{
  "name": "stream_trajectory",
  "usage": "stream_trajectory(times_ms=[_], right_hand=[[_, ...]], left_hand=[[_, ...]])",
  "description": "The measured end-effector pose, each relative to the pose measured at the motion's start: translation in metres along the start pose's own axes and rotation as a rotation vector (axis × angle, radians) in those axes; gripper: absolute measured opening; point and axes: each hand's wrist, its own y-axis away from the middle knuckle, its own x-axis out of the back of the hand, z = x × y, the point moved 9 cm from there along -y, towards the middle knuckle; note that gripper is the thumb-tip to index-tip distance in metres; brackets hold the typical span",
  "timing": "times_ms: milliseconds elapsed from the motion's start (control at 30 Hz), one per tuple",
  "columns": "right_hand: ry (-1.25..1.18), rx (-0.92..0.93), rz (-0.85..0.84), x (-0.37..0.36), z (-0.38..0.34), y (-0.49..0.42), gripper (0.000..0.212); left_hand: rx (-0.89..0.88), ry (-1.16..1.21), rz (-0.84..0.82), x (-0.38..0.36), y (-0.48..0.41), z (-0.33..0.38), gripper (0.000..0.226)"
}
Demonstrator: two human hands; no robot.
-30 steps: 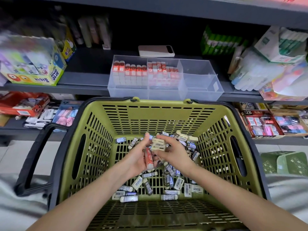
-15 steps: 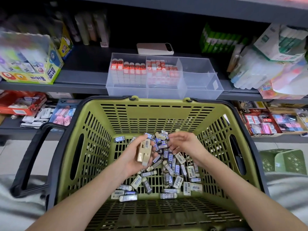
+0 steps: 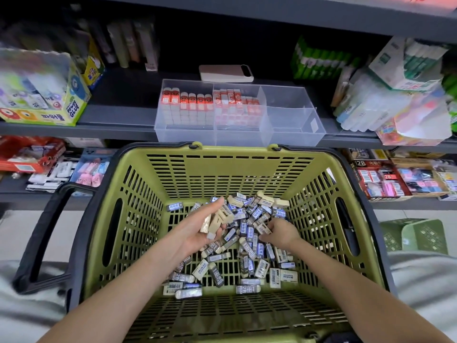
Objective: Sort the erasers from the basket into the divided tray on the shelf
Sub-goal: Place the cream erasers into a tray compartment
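An olive-green basket holds a heap of wrapped erasers, beige and blue-grey. My left hand hovers palm-up over the heap and holds several beige erasers. My right hand reaches down into the heap, fingers curled around an eraser. The clear divided tray stands on the shelf behind the basket. Its left and middle compartments hold rows of orange-sleeved erasers; the two right compartments show none.
A white phone-like device lies behind the tray. Glue boxes stand at left, packaged stationery at right. The lower shelf carries more boxed goods. A black basket handle sticks out left; a green crate sits on the floor.
My right hand has left the left hand and dropped lower and to the right into the heap. My left hand keeps its bundle of beige erasers and has tilted a little.
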Motion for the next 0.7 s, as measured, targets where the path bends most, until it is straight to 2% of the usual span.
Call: stream_trajectory(times_ms=[133,267,333,400,467,500,600,700], right_hand=[[-0.527,0.077,-0.040,0.035,-0.031,0.017,0.025],[-0.817,0.338,0.039,0.105,-0.073,0.061,0.027],[-0.894,0.483,0.158,0.148,-0.088,0.083,0.014],[-0.828,0.572,0.412,0.195,-0.093,0.092,0.012],[-0.648,0.597,0.682,0.238,-0.099,0.091,0.016],[-0.570,0.599,0.764,0.255,-0.104,0.086,0.017],[-0.398,0.548,0.854,0.291,-0.118,0.054,0.024],[-0.206,0.453,0.778,0.303,-0.130,0.015,0.030]], left_hand=[[-0.059,-0.047,-0.021,-0.009,0.007,0.013,0.054],[-0.158,-0.091,-0.033,-0.017,0.021,0.034,0.041],[-0.229,-0.151,-0.062,-0.024,0.030,0.051,0.031],[-0.300,-0.188,-0.112,-0.034,0.040,0.069,0.021],[-0.378,-0.194,-0.129,-0.043,0.047,0.089,0.020],[-0.415,-0.192,-0.130,-0.047,0.050,0.100,0.021],[-0.513,-0.170,-0.145,-0.059,0.059,0.129,0.018],[-0.566,-0.121,-0.153,-0.067,0.062,0.152,0.023]])
